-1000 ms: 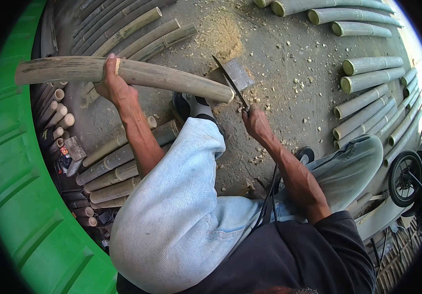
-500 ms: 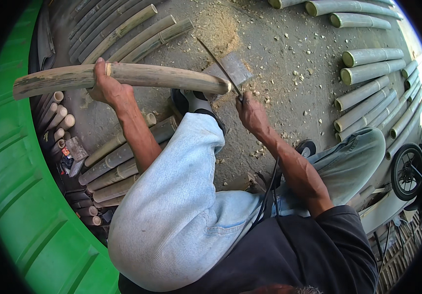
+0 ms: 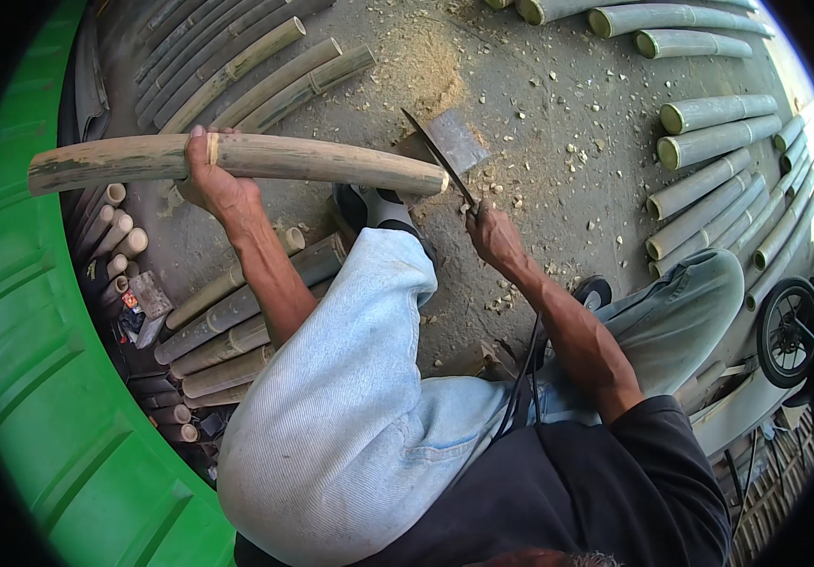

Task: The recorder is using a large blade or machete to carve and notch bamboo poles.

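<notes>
A green curved wall (image 3: 57, 406) runs down the left. The left hand (image 3: 210, 181) is clenched around a long bamboo pole (image 3: 331, 163), holding it level above the dusty ground (image 3: 558, 142). The right hand (image 3: 492, 234) grips a cleaver (image 3: 445, 149), its blade at the pole's right end. Cut bamboo sections (image 3: 719, 113) lie at right.

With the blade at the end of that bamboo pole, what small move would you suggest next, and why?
Probably a short chopping stroke into the pole's end. The left hand grips the long tan bamboo pole level over the knee, and the right hand holds the dark flat-bladed cleaver with its edge at the pole's right end, above the chip-strewn concrete ground.
</notes>
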`<state>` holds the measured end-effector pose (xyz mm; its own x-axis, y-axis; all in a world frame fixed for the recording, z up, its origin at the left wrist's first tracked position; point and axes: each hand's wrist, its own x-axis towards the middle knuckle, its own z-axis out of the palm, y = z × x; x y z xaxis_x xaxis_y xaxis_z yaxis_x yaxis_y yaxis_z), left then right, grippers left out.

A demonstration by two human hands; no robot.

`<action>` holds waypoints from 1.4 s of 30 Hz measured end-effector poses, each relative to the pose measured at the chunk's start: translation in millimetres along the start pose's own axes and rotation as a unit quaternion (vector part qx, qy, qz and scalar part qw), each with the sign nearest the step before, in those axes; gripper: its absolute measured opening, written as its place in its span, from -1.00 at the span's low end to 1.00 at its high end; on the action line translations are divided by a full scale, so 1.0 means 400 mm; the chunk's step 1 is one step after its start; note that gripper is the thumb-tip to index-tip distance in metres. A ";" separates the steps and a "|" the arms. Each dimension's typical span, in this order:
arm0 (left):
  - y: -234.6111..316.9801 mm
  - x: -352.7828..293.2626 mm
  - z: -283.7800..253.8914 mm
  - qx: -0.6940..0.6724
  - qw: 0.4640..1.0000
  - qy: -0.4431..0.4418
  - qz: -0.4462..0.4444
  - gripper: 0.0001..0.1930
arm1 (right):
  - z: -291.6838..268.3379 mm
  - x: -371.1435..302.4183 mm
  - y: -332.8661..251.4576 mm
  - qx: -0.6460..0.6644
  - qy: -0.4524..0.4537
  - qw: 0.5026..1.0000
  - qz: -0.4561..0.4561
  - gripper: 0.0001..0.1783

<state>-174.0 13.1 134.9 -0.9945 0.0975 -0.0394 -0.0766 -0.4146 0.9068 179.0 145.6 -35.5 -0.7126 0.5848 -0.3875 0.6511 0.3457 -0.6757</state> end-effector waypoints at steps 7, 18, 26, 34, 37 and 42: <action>-0.008 0.013 0.010 0.060 0.991 0.116 0.002 -0.47 | -0.052 -0.009 -0.108 0.055 0.097 0.991 -0.073 -0.71; -0.010 0.002 0.032 0.107 0.985 0.118 0.070 -0.68 | -0.031 -0.003 -0.091 0.007 0.052 0.997 -0.049 -0.68; -0.034 0.024 0.028 0.084 0.988 0.118 0.063 -0.71 | -0.016 0.004 -0.044 0.010 0.057 0.998 -0.033 -0.69; -0.016 0.033 -0.046 -0.028 0.999 -0.033 0.012 -0.74 | -0.090 0.002 -0.148 0.091 0.109 0.986 -0.089 -0.74; -0.018 0.027 -0.040 -0.030 0.998 -0.060 0.015 -0.75 | -0.121 0.001 -0.195 0.099 0.178 0.968 -0.145 -0.74; 0.001 -0.016 -0.020 -0.013 0.997 -0.074 0.003 -0.72 | -0.021 -0.008 -0.067 -0.011 0.044 0.999 -0.018 -0.65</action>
<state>-168.4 5.0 132.0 -0.9737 0.2257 0.0303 -0.0736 -0.4381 0.8959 165.8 140.6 -11.0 -0.7111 0.6329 -0.3064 0.6315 0.3832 -0.6741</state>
